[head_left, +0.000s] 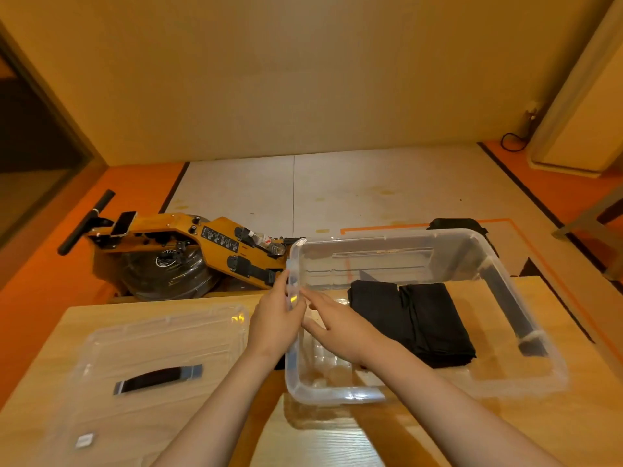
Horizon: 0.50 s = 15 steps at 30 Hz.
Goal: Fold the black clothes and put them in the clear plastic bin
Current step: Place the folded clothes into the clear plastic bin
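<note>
One pile of folded black clothes [414, 318] is found lying flat on the floor of the clear plastic bin [499, 264], in its right half, near the right wall. The bin's left half is seen bare. The bin's left wall is grasped at the rim by the left hand [273, 325], fingers [283, 284] laid along the outside and the thumb hooked over the edge. The right hand [340, 325] is held inside the bin just beside that wall, its fingers [313, 296] straight, spread and released; contact with the plastic cannot be told. The bin is set on the wooden tabletop [337, 439], its far end overhanging the back edge. The lid [151, 345] is laid flat to the left, apart from the bin. A yellow rowing machine [188, 244] is noted on the floor beyond.
</note>
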Motion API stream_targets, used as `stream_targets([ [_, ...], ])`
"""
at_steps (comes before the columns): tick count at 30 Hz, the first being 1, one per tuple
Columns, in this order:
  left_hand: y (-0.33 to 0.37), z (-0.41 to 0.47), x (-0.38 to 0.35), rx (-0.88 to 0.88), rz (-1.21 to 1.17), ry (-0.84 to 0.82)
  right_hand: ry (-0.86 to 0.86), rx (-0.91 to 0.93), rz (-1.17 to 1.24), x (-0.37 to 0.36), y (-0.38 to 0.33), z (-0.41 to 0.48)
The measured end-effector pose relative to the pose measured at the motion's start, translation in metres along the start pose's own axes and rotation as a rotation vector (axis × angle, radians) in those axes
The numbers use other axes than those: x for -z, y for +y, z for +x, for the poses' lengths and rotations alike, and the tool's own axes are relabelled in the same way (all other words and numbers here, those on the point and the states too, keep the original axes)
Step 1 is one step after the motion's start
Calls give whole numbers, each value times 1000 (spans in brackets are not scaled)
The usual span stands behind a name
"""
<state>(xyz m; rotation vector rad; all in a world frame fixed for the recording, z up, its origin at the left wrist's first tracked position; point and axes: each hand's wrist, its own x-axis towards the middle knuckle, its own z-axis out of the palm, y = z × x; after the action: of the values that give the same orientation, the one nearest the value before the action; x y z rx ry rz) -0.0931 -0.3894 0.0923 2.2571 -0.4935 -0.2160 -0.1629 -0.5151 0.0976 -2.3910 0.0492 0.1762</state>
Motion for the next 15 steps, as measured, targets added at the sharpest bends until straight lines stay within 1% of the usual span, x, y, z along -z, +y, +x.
stream_targets([
  [2, -10, 3, 13, 17, -15, 0, -15, 38, -79, -1, -4, -6],
  [3, -14, 4, 18, 28, -11, 3, 26, 55, -156, 0, -1, -10],
  [5, -19, 4, 25, 54, -5, 29, 201, 63, -352, 9, 13, -19],
  [7, -19, 5, 26, 52, 34, 80, 361, -44, -504, 27, 37, -30],
  [8, -19, 6, 25, 40, 69, 102, 402, -128, -537, 39, 51, -36],
  [10, -17, 6, 19, 48, 117, 93, 415, -286, -550, 62, 79, -53],
  [13, -17, 6, 8, 87, 169, 27, 435, -446, -589, 88, 108, -82],
  [15, -20, 7, 4, 89, 185, 37, 414, -549, -557, 97, 117, -94],
])
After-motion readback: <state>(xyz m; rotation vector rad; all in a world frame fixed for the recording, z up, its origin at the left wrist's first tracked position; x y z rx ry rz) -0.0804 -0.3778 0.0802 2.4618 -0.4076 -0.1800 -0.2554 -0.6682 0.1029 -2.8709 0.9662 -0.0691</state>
